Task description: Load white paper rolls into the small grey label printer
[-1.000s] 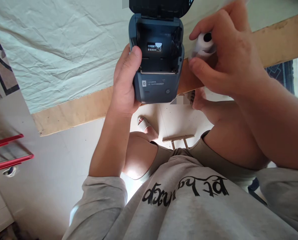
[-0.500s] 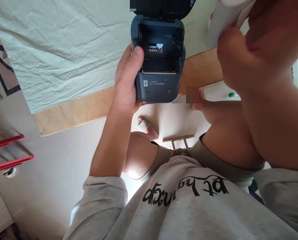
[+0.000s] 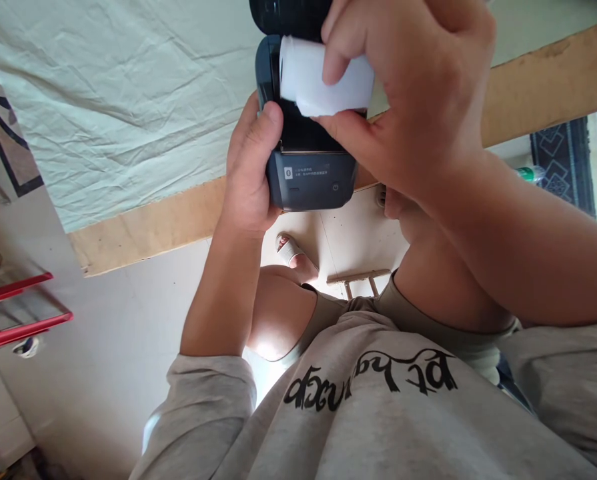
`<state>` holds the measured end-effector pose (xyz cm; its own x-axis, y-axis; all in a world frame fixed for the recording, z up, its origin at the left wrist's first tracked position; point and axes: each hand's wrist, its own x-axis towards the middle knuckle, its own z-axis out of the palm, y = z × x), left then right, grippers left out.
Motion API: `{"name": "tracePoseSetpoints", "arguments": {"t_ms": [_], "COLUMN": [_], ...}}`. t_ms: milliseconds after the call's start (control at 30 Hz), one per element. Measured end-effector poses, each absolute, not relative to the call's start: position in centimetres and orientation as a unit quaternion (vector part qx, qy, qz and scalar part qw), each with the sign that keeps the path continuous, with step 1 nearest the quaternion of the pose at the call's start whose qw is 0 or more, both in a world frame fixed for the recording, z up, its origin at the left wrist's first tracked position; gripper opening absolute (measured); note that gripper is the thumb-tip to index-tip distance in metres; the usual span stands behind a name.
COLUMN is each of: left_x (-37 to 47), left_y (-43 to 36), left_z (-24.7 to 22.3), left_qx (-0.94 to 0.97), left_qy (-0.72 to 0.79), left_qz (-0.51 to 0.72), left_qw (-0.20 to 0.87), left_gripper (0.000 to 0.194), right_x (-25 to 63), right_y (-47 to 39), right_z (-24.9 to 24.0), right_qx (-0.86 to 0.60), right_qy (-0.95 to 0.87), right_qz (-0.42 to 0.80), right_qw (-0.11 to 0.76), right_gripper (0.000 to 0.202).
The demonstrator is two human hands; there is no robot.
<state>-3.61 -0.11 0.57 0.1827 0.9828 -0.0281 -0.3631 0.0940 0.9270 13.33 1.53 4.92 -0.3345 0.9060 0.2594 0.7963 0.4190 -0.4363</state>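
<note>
A dark blue handheld label printer (image 3: 311, 179) is gripped along its left side by my left hand (image 3: 252, 167), thumb on the near rim. Its black lid (image 3: 291, 15) stands raised at the far end. Over the printer's open bay, my right hand (image 3: 408, 87) pinches a white paper roll (image 3: 328, 77) between thumb and fingers. The roll lies sideways and covers much of the bay; its left end is by the bay's left wall. Whether it touches the bay floor is hidden.
A pale green cloth (image 3: 128, 100) covers the table, whose bare wooden edge (image 3: 153, 230) runs below my hands. Red metal bars (image 3: 23, 330) stand at the left. A dark patterned mat (image 3: 563, 163) and a green-labelled bottle (image 3: 528, 173) show at the right.
My right hand has brought the white roll from the upper right leftward over the printer's bay. My left hand still holds the printer, which has shifted slightly left.
</note>
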Motion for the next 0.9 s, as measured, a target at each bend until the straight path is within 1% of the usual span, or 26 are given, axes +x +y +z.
{"name": "tracePoseSetpoints", "arguments": {"t_ms": [33, 100, 200, 333, 400, 433, 500, 567, 700, 767, 867, 900], "left_x": [-3.5, -3.4, -3.2, -3.4, -3.6, -3.7, -3.8, -3.9, -3.8, -3.9, -4.3, -4.4], "left_y": [-0.2, -0.3, -0.5, -0.5, -0.3, -0.2, -0.1, -0.1, -0.2, -0.2, -0.1, -0.1], "left_z": [0.7, 1.0, 1.3, 0.9, 0.7, 0.6, 0.5, 0.6, 0.9, 0.9, 0.9, 0.8], "left_qx": [0.422, 0.421, 0.417, 0.428, 0.457, 0.47, 0.489, 0.503, 0.514, 0.519, 0.527, 0.526], "left_qy": [0.367, 0.376, 0.385, 0.363, 0.33, 0.308, 0.278, 0.279, 0.304, 0.307, 0.318, 0.321], "left_qz": [0.523, 0.516, 0.517, 0.542, 0.551, 0.553, 0.547, 0.535, 0.522, 0.516, 0.501, 0.499], "left_qw": [0.643, 0.645, 0.642, 0.626, 0.615, 0.615, 0.621, 0.619, 0.609, 0.609, 0.608, 0.609], "left_gripper": [0.032, 0.028, 0.027, 0.041, 0.038, 0.037, 0.044, 0.048, 0.048, 0.053, 0.064, 0.067], "right_x": [13.5, 13.8, 13.7, 13.1, 13.0, 13.0, 13.4, 14.0, 15.3, 15.5, 15.3, 15.2], "right_y": [1.6, 1.6, 1.4, 0.6, 0.1, -0.1, -0.4, -0.4, 0.0, 0.5, 0.9, 0.8], "right_z": [4.7, 4.3, 3.8, 2.8, 2.3, 2.2, 2.3, 2.6, 2.9, 2.6, 2.6, 2.9], "right_qx": [-0.504, -0.468, -0.462, -0.431, -0.409, -0.397, -0.374, -0.367, -0.449, -0.498, -0.507, -0.507], "right_qy": [-0.825, -0.842, -0.843, -0.844, -0.848, -0.855, -0.867, -0.865, -0.801, -0.764, -0.742, -0.743], "right_qz": [0.071, 0.03, 0.03, -0.008, -0.014, -0.009, -0.002, 0.012, 0.092, 0.118, 0.153, 0.17], "right_qw": [0.245, 0.267, 0.274, 0.32, 0.335, 0.334, 0.329, 0.342, 0.385, 0.394, 0.413, 0.403], "right_gripper": [0.027, 0.022, 0.026, 0.031, 0.029, 0.029, 0.034, 0.041, 0.046, 0.05, 0.053, 0.054]}}
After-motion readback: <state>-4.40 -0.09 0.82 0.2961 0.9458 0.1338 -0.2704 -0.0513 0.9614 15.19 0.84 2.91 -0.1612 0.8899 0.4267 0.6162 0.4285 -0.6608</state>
